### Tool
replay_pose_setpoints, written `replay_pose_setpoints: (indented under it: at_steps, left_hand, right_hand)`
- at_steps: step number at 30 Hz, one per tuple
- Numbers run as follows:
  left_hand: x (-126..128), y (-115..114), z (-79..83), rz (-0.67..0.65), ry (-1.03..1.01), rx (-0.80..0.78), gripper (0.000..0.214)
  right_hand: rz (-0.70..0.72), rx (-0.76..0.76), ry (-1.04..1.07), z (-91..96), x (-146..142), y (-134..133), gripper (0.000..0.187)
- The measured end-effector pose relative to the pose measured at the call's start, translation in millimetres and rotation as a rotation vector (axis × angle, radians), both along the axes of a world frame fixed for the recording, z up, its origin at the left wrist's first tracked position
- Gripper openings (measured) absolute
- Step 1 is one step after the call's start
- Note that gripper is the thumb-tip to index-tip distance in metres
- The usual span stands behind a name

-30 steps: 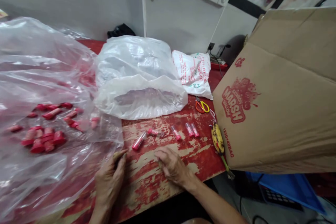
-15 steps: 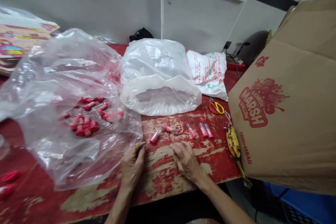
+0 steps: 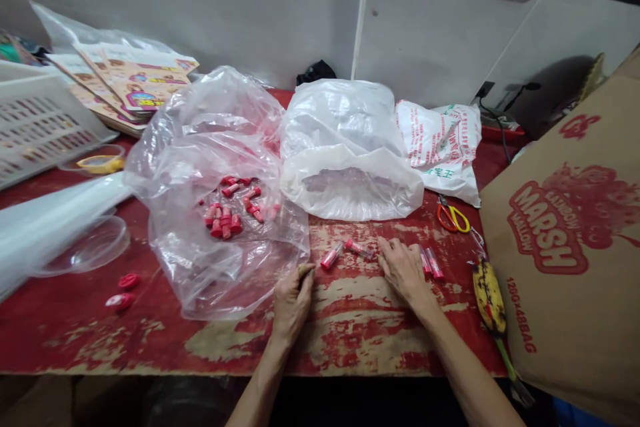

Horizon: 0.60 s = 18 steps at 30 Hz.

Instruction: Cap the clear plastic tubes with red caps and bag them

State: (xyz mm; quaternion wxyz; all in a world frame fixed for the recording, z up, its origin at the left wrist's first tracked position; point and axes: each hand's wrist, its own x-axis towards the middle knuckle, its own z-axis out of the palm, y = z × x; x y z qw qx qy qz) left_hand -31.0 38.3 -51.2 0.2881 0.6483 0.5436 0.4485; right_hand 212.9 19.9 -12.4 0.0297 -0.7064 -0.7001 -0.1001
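Note:
My left hand rests on the worn table by the lower right edge of a clear plastic bag, fingers curled in and thumb alongside. Whatever it may hold is hidden. My right hand is palm down with its fingers stretched and slightly bent, covering the spot of one small tube. Just left of it lies a clear tube with a red end, and beyond that another red-ended tube. Two more tubes lie side by side at its right. Several short red-and-pink pieces show on or in the clear plastic bag.
A white plastic bag and a printed white bag stand at the back. Scissors, a spotted banana and a large carton are on the right. Leftward are red caps, a clear lid and a white basket.
The view has swung left, bringing the basket and the printed cards into sight. My right hand has moved forward and right, over a tube that showed before. My left hand keeps its curled pose.

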Motion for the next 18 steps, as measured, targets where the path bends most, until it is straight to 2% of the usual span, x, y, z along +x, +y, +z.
replay_pose_setpoints:
  at_steps: [3,8,12,15,18]
  left_hand:
    - [0,1,-1.6,0.003,-0.003,-0.003,0.025]
    - [1,1,-2.9,0.008,-0.010,0.003,0.024]
    - [1,0,-0.2,-0.001,-0.006,0.007,0.024]
    - [1,0,1.0,-0.002,-0.008,0.003,0.025]
    - [0,0,0.5,0.003,-0.004,-0.013,0.026]
  right_hand:
    - [-0.009,0.049,0.009,4.5,-3,0,0.029]
    - [0.176,0.085,0.114,-0.1,-21,5,0.033]
    - [0.150,0.082,0.191,-10.3,-31,8,0.027]
    - [0.110,0.147,0.437,-4.9,-25,-2,0.026]
    - [0.123,0.132,0.737,12.7,-16,-20,0.022]
